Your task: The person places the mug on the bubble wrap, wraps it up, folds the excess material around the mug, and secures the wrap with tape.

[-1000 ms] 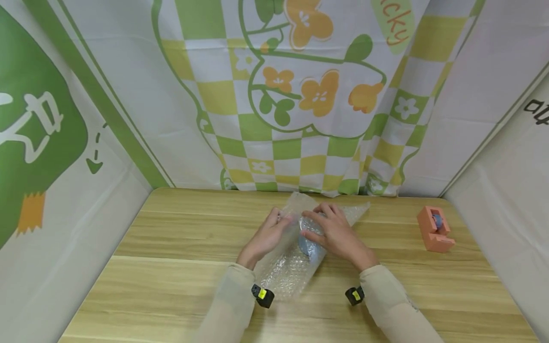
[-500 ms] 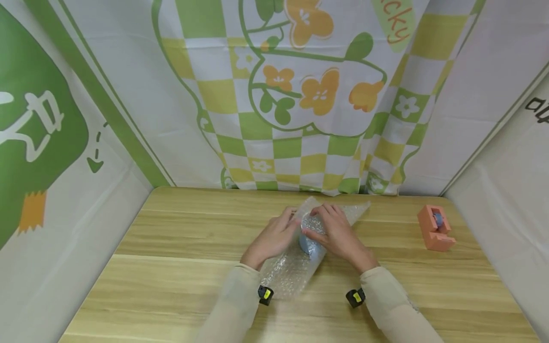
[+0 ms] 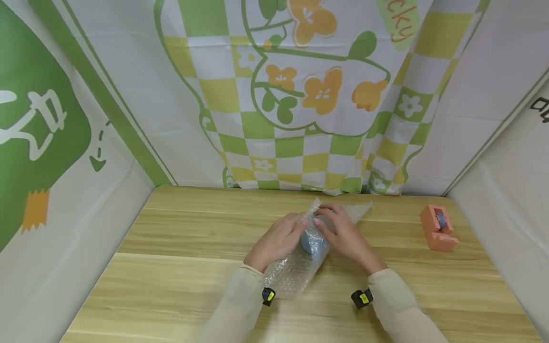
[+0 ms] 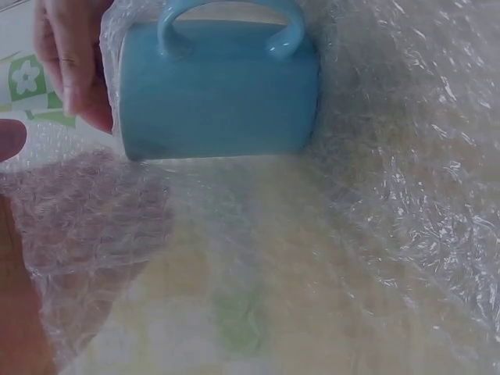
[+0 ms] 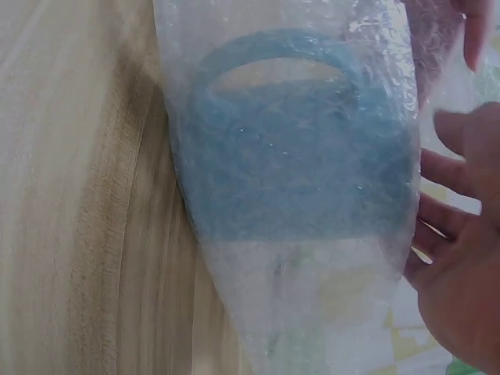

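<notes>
Pinched between thumb and fingers of the left hand (image 3: 279,240) is, it seems, an edge of the bubble wrap (image 3: 287,276); the right hand (image 3: 346,237) has its thumb apart from loosely bent fingers, which touch the wrap by the mouth of the blue mug (image 4: 219,98) without visibly clamping anything. That mug sits at mid-table, directly below the 2 hands, apparently upright with its mouth uppermost and its handle (image 4: 294,22) toward the person. It shows plainly in the left wrist view and through a cloudy layer in the right wrist view. Its glossy surface suggests ceramic: rigid, moderately heavy, smooth enough to slip, and liable to chip at rim or handle. Best hold would be around the body through the film, with 1 palm on each side, rather than by the handle. The wrap should be light, soft and springy, apt to lift if released, so take it by its edges and press it lightly against the mug. An orange tape dispenser (image 3: 432,231) stands well apart, on the table (image 3: 180,233) to the right.
</notes>
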A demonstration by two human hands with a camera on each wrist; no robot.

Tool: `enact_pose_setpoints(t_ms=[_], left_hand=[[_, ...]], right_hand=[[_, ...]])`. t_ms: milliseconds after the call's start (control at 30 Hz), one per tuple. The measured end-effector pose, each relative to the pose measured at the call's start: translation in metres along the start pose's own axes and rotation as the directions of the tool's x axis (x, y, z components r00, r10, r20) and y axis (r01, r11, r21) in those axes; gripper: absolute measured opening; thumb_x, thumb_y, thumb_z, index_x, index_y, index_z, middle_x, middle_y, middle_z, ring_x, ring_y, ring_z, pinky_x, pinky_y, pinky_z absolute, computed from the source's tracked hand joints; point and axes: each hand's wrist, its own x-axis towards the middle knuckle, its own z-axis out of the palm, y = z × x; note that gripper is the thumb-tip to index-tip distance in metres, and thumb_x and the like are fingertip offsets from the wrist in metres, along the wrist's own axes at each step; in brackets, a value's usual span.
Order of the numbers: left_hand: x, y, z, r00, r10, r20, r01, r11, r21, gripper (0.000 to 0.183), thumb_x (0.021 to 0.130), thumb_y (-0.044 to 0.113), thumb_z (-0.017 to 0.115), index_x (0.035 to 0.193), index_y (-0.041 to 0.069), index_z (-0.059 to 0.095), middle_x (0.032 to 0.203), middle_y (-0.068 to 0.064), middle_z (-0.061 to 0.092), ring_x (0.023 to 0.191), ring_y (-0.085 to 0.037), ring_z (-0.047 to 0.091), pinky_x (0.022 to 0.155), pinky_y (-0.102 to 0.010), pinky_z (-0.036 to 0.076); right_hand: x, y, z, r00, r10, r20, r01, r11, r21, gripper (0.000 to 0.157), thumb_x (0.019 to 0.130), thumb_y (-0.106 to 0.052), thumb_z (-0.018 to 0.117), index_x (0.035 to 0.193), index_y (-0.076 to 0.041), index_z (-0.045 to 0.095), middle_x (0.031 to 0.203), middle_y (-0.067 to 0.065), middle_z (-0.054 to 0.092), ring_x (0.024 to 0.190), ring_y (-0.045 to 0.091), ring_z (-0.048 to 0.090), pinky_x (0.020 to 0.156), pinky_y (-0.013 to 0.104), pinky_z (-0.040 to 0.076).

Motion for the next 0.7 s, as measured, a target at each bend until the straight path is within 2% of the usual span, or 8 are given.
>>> enact_pose_setpoints(t_ms=[133, 233, 367, 467, 567, 700], left_hand=[[-0.001, 0.002, 0.002, 1.0, 0.012, 0.015, -0.013, 0.998, 0.066, 0.051, 0.11, 0.034, 0.035, 0.151, 0.008, 0.048, 0.146, -0.01, 0.055, 0.136, -0.025, 0.049, 0.115, -0.043, 0.037], [-0.002, 0.005, 0.003, 0.999, 0.006, 0.04, -0.012, 0.985, 0.169, 0.055, 0.109, 0.037, 0.036, 0.152, 0.004, 0.044, 0.153, -0.012, 0.048, 0.142, -0.027, 0.043, 0.118, -0.041, 0.032], [-0.003, 0.009, 0.005, 0.998, -0.003, 0.062, -0.016, 0.954, 0.301, 0.061, 0.107, 0.041, 0.042, 0.152, 0.001, 0.042, 0.156, -0.014, 0.043, 0.145, -0.029, 0.039, 0.119, -0.042, 0.031], [-0.003, 0.011, 0.007, 0.998, -0.011, 0.069, -0.015, 0.933, 0.36, 0.065, 0.105, 0.044, 0.047, 0.153, 0.001, 0.041, 0.157, -0.015, 0.042, 0.145, -0.03, 0.038, 0.118, -0.042, 0.032], [-0.003, 0.013, 0.009, 0.998, -0.016, 0.067, -0.012, 0.917, 0.399, 0.072, 0.102, 0.051, 0.05, 0.154, 0.001, 0.04, 0.156, -0.015, 0.043, 0.144, -0.03, 0.04, 0.117, -0.043, 0.034], [-0.003, 0.016, 0.012, 0.999, -0.034, 0.037, 0.015, 0.905, 0.424, 0.082, 0.098, 0.064, 0.047, 0.153, 0.004, 0.042, 0.155, -0.014, 0.044, 0.142, -0.03, 0.043, 0.112, -0.049, 0.039]], right_hand=[[-0.002, -0.002, -0.007, 0.991, 0.072, -0.109, -0.06, 0.992, 0.113, 0.02, 0.105, -0.011, 0.056, 0.109, 0.002, 0.07, 0.112, 0.017, 0.064, 0.108, 0.033, 0.058, 0.092, 0.051, 0.049], [-0.003, -0.008, -0.014, 0.974, 0.168, -0.149, -0.136, 0.969, 0.208, 0.029, 0.108, -0.016, 0.049, 0.1, 0.001, 0.072, 0.1, 0.013, 0.068, 0.096, 0.029, 0.064, 0.084, 0.046, 0.052], [-0.004, -0.015, -0.021, 0.956, 0.275, -0.103, -0.244, 0.939, 0.241, 0.035, 0.107, -0.027, 0.052, 0.092, -0.003, 0.072, 0.09, 0.009, 0.072, 0.084, 0.024, 0.068, 0.075, 0.036, 0.054], [-0.007, -0.018, -0.026, 0.955, 0.288, -0.064, -0.27, 0.941, 0.205, 0.029, 0.104, -0.025, 0.059, 0.089, -0.005, 0.073, 0.083, 0.005, 0.07, 0.077, 0.019, 0.064, 0.068, 0.029, 0.051], [-0.01, -0.019, -0.03, 0.955, 0.294, -0.041, -0.282, 0.942, 0.182, 0.023, 0.101, -0.018, 0.063, 0.087, -0.004, 0.073, 0.08, 0.004, 0.069, 0.072, 0.016, 0.062, 0.065, 0.027, 0.05], [-0.017, -0.019, -0.034, 0.949, 0.315, -0.005, -0.31, 0.938, 0.158, 0.02, 0.1, -0.013, 0.065, 0.085, -0.002, 0.073, 0.077, 0.005, 0.07, 0.069, 0.014, 0.062, 0.061, 0.026, 0.049]])
